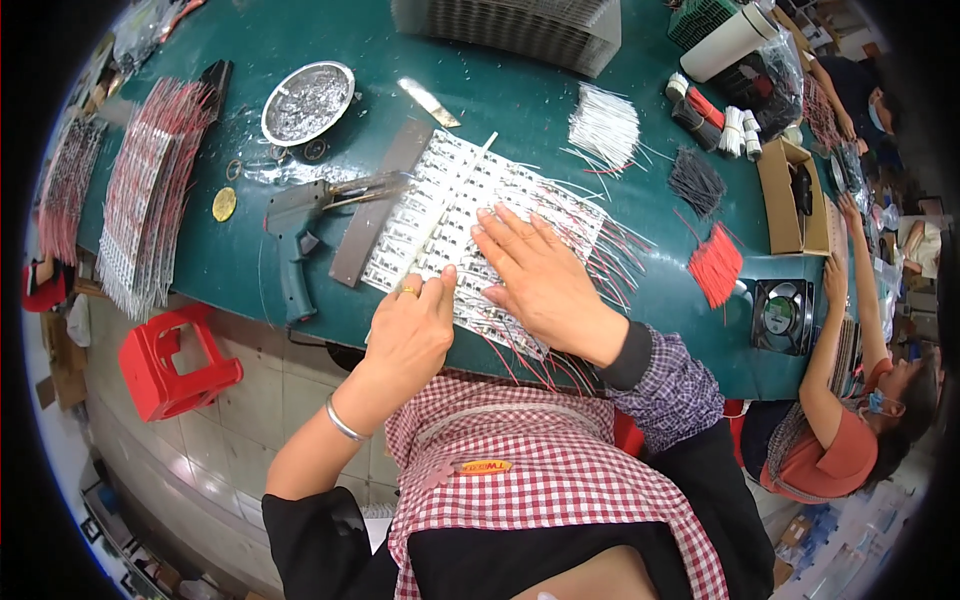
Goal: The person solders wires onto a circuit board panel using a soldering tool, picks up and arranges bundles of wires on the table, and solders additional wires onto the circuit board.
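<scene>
A white circuit board panel (450, 190) with rows of small dark parts lies slanted in front of me. A narrow pale strip (466, 172) crosses it lengthwise. My left hand (412, 325) is closed, its fingers curled and pressed together at the panel's near edge, by the strip's lower end; what they grip is hidden. My right hand (540, 280) rests flat on the panel, fingers stretched out. Red and white wires (615, 250) stick out along the panel's right side. A dark flat bar (368, 215) lies along its left side.
A soldering gun (292, 235) and a metal bowl (308, 104) sit left on the green table (400, 50). Wired panels (150, 195) stack farther left. White (603, 128), black (697, 182) and red wire bundles (715, 265) lie right, near a fan (783, 316). A co-worker (835, 440) sits right.
</scene>
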Demonstrator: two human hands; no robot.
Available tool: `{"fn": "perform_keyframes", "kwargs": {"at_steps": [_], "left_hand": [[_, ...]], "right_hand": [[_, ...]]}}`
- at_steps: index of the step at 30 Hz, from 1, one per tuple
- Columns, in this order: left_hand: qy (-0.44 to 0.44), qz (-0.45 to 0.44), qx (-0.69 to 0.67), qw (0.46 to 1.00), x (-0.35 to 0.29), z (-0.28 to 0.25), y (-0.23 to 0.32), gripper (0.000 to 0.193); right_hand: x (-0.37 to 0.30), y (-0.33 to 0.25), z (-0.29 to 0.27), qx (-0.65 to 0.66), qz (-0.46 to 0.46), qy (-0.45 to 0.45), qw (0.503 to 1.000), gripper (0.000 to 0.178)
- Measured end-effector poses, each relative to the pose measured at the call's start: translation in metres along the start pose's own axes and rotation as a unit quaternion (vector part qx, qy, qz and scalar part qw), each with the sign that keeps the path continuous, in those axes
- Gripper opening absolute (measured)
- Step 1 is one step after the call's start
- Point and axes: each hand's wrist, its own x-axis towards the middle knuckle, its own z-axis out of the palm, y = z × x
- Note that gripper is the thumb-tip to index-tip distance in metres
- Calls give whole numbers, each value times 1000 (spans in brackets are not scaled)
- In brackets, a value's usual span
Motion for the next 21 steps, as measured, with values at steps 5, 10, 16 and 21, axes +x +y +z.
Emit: {"fn": "perform_keyframes", "kwargs": {"at_steps": [5,10,16,21], "left_hand": [[57,-67,18,996,16,1,-4,61],[26,-80,18,996,45,3,-5,61],[-26,-46,16,998,57,2,-5,61],[-9,-82,-22,996,87,-4,-7,68]], "right_hand": [[-4,1,12,21,16,-15,1000,78],[-10,2,0,75,39,-47,995,76],[23,34,-10,2,65,23,998,79],[15,42,6,10,129,8,992,84]]}}
